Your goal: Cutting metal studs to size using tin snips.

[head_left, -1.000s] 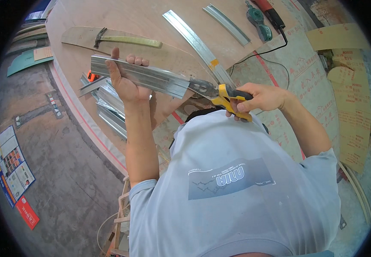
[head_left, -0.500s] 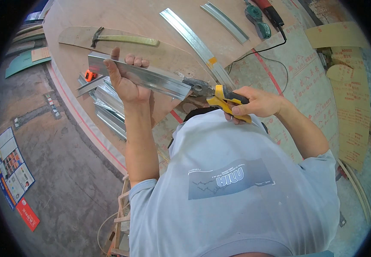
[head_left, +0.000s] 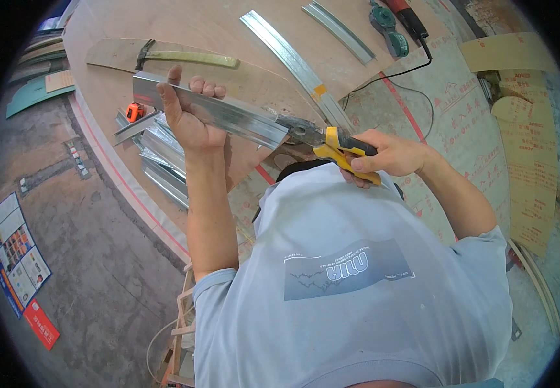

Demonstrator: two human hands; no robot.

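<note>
My left hand (head_left: 197, 123) is wrapped round a short silver metal channel (head_left: 247, 125), holding it slanted in front of my chest. In my right hand (head_left: 390, 155) are pliers (head_left: 331, 145) with yellow and black handles. Their dark jaws meet the right end of the channel; whether they bite on its edge or just inside it is hard to make out. Beyond my left hand a hammer (head_left: 189, 58) with a pale green handle lies on a cut board (head_left: 115, 55). An orange tape measure (head_left: 135, 112) sits to the left of that hand.
Several cut metal channels (head_left: 163, 145) are piled at the worktop's left edge. Farther off lie a long metal channel (head_left: 283, 55) and a shorter one (head_left: 338, 32). A green tool (head_left: 388, 29) and a red and black corded power tool (head_left: 409, 19) lie at the far right.
Almost nothing differs. The left end of the channel has dropped very slightly toward me, and the view has shifted a little. Both hands keep their hold.
</note>
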